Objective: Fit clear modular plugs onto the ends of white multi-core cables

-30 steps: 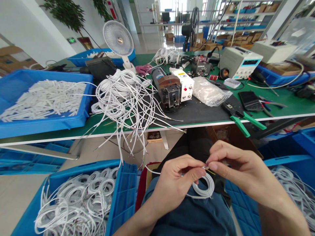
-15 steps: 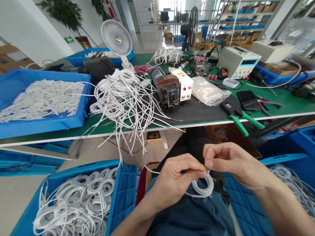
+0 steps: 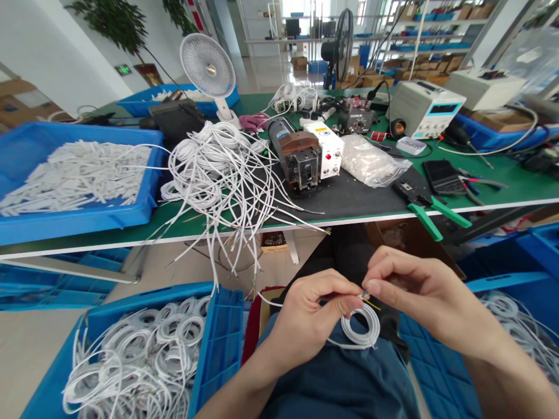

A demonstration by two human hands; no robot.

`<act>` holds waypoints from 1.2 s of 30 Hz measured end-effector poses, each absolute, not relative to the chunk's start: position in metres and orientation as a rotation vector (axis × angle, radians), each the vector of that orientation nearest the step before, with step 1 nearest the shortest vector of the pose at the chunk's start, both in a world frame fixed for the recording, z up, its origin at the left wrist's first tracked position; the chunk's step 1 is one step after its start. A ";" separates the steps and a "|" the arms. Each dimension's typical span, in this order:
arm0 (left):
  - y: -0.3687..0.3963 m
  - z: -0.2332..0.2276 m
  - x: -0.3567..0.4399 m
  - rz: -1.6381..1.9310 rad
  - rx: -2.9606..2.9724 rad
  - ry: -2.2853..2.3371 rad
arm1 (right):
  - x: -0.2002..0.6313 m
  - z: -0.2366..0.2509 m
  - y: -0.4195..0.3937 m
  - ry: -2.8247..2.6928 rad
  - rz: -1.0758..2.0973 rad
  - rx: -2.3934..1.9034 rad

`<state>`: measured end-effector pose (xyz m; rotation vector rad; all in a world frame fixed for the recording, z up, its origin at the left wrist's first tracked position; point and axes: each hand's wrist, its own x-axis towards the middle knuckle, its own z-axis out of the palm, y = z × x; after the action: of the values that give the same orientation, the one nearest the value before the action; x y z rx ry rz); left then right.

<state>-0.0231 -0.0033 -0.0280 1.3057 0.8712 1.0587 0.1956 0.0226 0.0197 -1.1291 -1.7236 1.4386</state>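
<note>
Over my lap, a white cable wound into a small coil (image 3: 372,333) hangs below my fingers. My left hand (image 3: 315,308) pinches that cable close to its stripped end, between thumb and forefinger. My right hand (image 3: 413,291) is closed at the same end, thumb and forefinger pressed together on the thin inner wires (image 3: 365,295). A yellow wire (image 3: 372,305) sticks out below the right fingertips. How many wires are pinched is too small to make out.
A pile of white cables (image 3: 213,169) overhangs the green bench's front edge. Coiled cables fill a blue crate (image 3: 222,326) at lower left. Behind are a small brown-and-black machine (image 3: 301,157), green-handled pliers (image 3: 425,221), a plastic bag (image 3: 371,163) and a blue tray (image 3: 87,218) of white pieces.
My right hand has shifted slightly up and right at the wire ends. The yellow wire lies a little higher; the left hand keeps its pinch.
</note>
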 end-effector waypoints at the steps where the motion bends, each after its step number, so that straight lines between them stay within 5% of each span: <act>1: -0.003 -0.028 -0.023 1.057 1.294 0.871 | 0.196 0.019 0.023 -1.725 1.436 -1.124; 10: -0.006 -0.029 -0.022 1.047 1.175 0.851 | 0.196 0.017 0.022 -1.737 1.395 -1.108; 21: -0.007 -0.032 -0.019 1.052 1.135 0.913 | 0.187 0.018 0.006 -2.020 0.637 -1.101; 36: -0.008 -0.033 -0.018 1.092 1.172 0.968 | 0.188 0.013 0.002 -1.970 0.674 -1.166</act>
<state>-0.0182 -0.0080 -0.0335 1.1722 0.9677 1.0919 0.1877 0.0020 0.0131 -1.1657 -1.9701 0.6737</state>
